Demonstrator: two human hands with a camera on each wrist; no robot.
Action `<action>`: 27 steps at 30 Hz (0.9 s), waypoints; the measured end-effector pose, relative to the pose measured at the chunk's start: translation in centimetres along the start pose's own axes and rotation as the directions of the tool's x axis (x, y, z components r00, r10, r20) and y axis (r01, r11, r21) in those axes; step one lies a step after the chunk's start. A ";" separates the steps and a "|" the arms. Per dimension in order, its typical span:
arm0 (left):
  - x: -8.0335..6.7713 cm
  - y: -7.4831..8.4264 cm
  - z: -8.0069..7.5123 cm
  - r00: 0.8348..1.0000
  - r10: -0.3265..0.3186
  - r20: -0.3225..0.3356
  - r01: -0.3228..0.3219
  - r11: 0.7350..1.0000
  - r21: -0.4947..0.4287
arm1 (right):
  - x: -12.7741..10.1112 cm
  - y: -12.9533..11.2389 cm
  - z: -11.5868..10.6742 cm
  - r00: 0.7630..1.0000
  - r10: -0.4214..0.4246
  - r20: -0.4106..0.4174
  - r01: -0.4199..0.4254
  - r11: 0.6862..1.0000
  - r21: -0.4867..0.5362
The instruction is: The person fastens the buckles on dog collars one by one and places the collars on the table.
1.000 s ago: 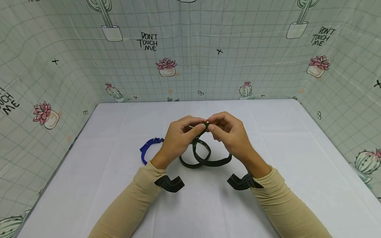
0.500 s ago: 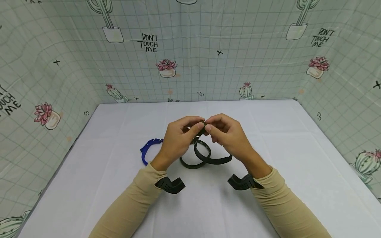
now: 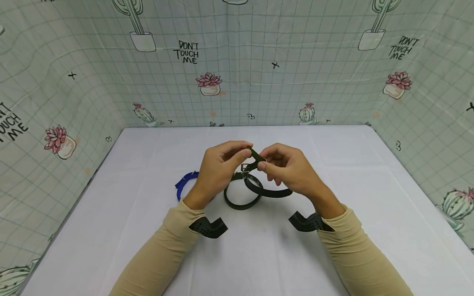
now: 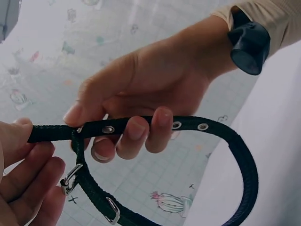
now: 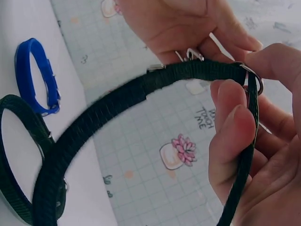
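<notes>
Both hands hold a black woven collar point(image 3: 254, 157) above the white table point(image 3: 333, 164). My left hand point(image 3: 247, 150) pinches the strap's free end between thumb and forefinger. My right hand point(image 3: 263, 161) grips the strap right beside the metal buckle point(image 3: 244, 167). In the left wrist view the right hand's fingers point(image 4: 136, 129) curl round the eyeleted strap point(image 4: 188, 125), and a metal ring point(image 4: 69, 180) hangs by the left fingers. In the right wrist view the strap point(image 5: 141, 92) runs down toward the table. The strap's lower part point(image 3: 274, 192) trails on the table.
A black loop point(image 3: 240, 203) lies on the table under the hands; I cannot tell whether it is a separate collar. A blue collar point(image 3: 182, 183) lies left of the left wrist. Patterned cloth walls point(image 3: 237, 82) close in the table on three sides.
The hands have drawn slightly apart, and a short stretch of strap now shows between them. The right hand has shifted a little right and down, and the trailing strap moved with it.
</notes>
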State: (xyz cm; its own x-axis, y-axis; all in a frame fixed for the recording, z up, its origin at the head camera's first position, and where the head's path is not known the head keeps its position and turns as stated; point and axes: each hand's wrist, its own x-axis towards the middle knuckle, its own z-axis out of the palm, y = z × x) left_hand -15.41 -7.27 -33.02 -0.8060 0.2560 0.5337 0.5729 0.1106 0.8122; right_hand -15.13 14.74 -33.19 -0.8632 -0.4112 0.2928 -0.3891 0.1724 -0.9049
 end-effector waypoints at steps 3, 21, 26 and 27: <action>0.1 0.1 -0.2 1.000 -0.008 -0.004 0.008 0.999 -0.042 | 0.0 0.2 -0.1 1.000 -0.001 0.012 0.001 1.000 0.005; 0.6 -0.5 -1.2 0.986 -0.062 -0.152 0.017 0.959 -0.283 | 0.2 0.8 -1.2 0.996 0.037 0.087 -0.047 0.992 0.116; 0.7 -0.5 -1.2 0.981 -0.069 -0.179 0.011 0.952 -0.306 | 0.2 0.8 -1.3 0.996 0.050 0.073 -0.058 0.991 0.123; 0.7 -0.5 -1.2 0.980 -0.071 -0.186 0.011 0.951 -0.309 | 0.2 0.8 -1.3 0.996 0.052 0.074 -0.061 0.990 0.126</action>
State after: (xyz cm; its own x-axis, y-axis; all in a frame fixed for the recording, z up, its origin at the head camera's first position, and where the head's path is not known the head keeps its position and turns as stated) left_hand -16.38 -8.27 -32.79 -0.8584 0.0645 0.5089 0.4902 -0.1890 0.8509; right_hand -16.04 15.91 -33.43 -0.8561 -0.4669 0.2218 -0.2920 0.0828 -0.9528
